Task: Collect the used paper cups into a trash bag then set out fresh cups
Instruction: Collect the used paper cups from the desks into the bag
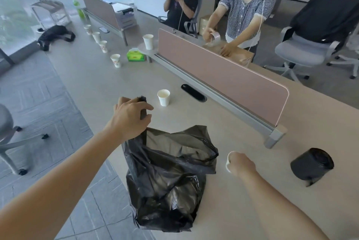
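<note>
A tissue box [136,57] sits on the desk [97,88] near a pink divider [223,76]. Beyond it a person [246,10] holds tape [215,38] over a cardboard box [240,56]. A backpack [55,36] lies on the floor [48,94].

A single wide-angle head-worn view looks forward and down from close above the near edge of the long pale beige bench [93,84], with the crumpled black plastic trash bag [167,181] nearest the lens.

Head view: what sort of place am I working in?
Likely an open-plan office: a long shared desk with a pink divider screen, a swivel chair and a printer near the windows.
</note>
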The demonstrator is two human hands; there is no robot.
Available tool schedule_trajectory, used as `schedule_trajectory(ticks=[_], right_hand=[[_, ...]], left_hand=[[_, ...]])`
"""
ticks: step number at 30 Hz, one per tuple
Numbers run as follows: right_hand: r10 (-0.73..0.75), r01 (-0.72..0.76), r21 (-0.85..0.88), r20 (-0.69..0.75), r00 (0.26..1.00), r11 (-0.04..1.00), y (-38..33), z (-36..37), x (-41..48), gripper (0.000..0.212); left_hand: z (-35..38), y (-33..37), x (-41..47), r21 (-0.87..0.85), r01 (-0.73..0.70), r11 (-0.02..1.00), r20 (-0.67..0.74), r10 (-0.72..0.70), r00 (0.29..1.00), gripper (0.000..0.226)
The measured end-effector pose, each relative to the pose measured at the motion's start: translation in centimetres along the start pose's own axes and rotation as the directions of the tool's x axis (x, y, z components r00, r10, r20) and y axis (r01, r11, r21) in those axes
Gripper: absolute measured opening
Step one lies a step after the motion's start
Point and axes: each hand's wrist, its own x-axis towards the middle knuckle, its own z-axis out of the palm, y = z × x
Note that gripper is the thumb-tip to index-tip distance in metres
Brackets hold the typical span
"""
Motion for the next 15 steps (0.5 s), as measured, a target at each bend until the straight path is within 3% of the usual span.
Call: schedule_trajectory(ticks=[4, 7, 9, 12, 15], right_hand=[[0.003, 0.000, 0.038, -0.080, 0.997, 0.999, -1.1, -1.0, 0.7, 0.025], [0.032, 0.034, 0.184, -0.345, 0.938, 0.982, -3.8, -4.7, -0.3, 0.024], [0.016, 0.168, 0.340, -0.476, 0.879, 0.925, -6.3, -8.2, -1.6, 0.020], [-0.009, 0.378, 0.628, -0.509, 0.861, 0.680, -11.1, -12.9, -4.7, 0.019], [-0.116, 0.385, 0.867, -0.367, 0.923, 0.317, -15.9, -15.4, -8.7, 0.015]], left_hand=[[-0.4, -0.3, 1.3, -0.121, 0.028, 0.992, -0.036, -0.033, 0.999, 0.026], [-0.9, -0.9, 2.1, -0.175, 0.025, 0.984, 0.019, -0.022, 1.000, 0.031], [-1.1, -1.7, 2.6, -0.241, 0.035, 0.970, 0.060, -0.021, 0.998, 0.034], [-1.8, -2.6, 3.2, -0.315, 0.012, 0.949, 0.090, 0.017, 0.996, 0.040], [-3.1, -3.8, 3.3, -0.370, -0.030, 0.929, 0.098, 0.072, 0.993, 0.045]])
